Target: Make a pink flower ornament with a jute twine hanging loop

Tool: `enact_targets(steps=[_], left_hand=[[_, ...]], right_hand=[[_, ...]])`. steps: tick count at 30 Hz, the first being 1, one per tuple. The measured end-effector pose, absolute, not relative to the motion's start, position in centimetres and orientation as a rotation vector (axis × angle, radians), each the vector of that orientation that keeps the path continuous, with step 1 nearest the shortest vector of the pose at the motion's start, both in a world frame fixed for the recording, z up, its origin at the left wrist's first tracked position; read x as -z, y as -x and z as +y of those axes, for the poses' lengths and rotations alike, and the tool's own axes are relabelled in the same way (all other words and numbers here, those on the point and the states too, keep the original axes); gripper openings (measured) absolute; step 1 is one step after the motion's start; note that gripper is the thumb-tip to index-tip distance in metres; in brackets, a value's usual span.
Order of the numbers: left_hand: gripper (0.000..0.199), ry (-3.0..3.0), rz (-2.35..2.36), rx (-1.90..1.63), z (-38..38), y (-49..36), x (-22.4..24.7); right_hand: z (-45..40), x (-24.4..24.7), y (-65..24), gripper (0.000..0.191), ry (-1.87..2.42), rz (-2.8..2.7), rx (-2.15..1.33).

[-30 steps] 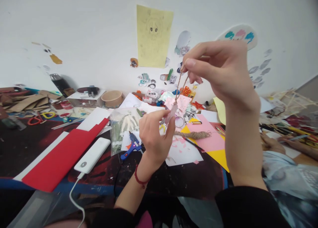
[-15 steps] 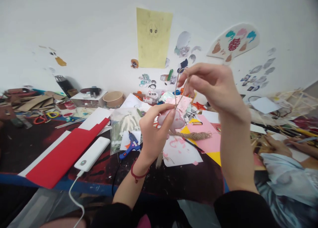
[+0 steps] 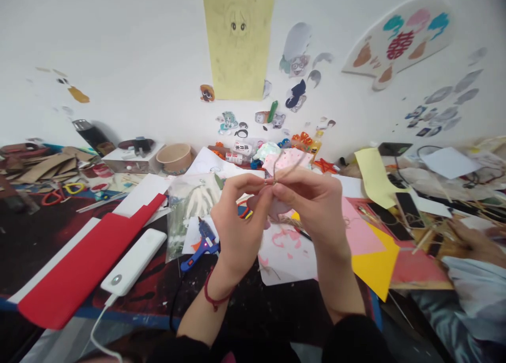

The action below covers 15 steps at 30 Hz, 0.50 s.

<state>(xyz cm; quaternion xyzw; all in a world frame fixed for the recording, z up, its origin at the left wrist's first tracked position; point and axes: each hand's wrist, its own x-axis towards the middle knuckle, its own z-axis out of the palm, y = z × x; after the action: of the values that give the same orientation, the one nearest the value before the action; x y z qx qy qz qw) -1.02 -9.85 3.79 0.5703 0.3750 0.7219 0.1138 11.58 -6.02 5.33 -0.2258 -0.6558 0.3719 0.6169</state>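
Observation:
My left hand and my right hand meet above the middle of the table, fingertips together. Both are closed in a pinch on a thin piece of brown twine, whose loose part stands up above the fingers, blurred. Below the fingertips hangs a small pale-pink, cloud-like piece, mostly hidden behind my hands. The exact spot where twine and pink piece join is covered by my fingers. Under my hands lies white paper with pink scraps on it.
A blue glue gun lies left of my hands, near a white power bank and red card. Yellow card and pink paper lie right. A co-worker's hand is at the far right.
My right hand has come down from above to join my left hand at the twine. The raised twine loop has dropped lower, and the view has shifted slightly.

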Motion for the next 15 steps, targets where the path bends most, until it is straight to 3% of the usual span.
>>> enact_targets(steps=[4, 7, 10, 13, 15], left_hand=[[0.026, -1.766, 1.272, -1.906, -9.9, 3.1, -2.8], [0.017, -2.029, 1.844, -1.737, -11.2, 6.6, 0.8], [0.013, -2.132, 2.294, -1.273, -12.9, 10.3, 6.7], [0.028, -2.088, 2.609, -0.7, -14.7, 12.8, 11.9], [0.034, -2.048, 2.685, -0.505, -15.7, 13.5, 14.1]], right_hand=[[-3.8, -4.4, -11.3, 0.003, 0.555, -1.423, -0.859], [-2.3, -3.5, -11.2, 0.004, 0.595, -1.38, -0.97], [-0.7, -1.9, -10.9, 0.009, 0.642, -1.393, -1.112], [0.9, 0.8, -9.9, 0.02, 0.731, -1.419, -1.349], [1.9, 3.3, -8.8, 0.026, 0.812, -1.473, -1.59]])
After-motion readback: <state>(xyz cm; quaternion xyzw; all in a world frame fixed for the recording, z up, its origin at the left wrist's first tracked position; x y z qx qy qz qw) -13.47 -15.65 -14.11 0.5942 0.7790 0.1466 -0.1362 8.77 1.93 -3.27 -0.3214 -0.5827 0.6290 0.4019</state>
